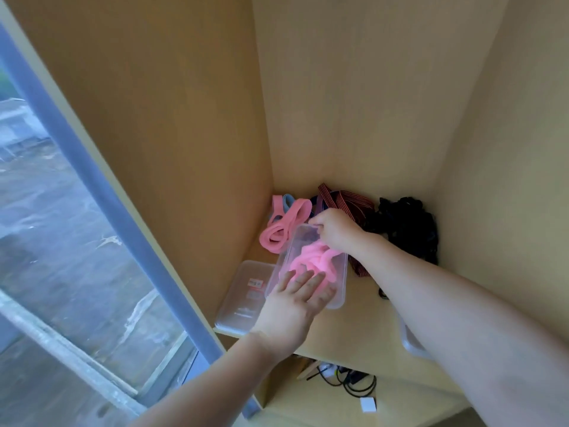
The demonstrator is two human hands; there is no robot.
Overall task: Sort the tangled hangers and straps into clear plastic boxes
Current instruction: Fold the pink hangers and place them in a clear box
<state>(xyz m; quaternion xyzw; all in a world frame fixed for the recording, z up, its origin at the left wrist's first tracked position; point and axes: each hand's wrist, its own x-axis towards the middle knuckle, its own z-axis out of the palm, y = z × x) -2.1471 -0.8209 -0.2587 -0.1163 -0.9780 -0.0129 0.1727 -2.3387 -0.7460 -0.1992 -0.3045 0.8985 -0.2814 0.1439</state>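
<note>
Clear rigid plastic box [340, 282] on shelf [363, 309], soft pink straps [311, 257] coiled inside; left hand [295, 300] grip wide, flat fingers pressing box's near end; right hand [334, 226] curled at far rim, held thing unclear.

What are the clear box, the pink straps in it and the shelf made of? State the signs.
Clear rectangular box: rigid translucent plastic, glossy; contents show through. Pink straps inside: soft, matte, probably elastic fabric; they fold limply. Pale shelf board: smooth laminated wood, likely; even colour.
</note>
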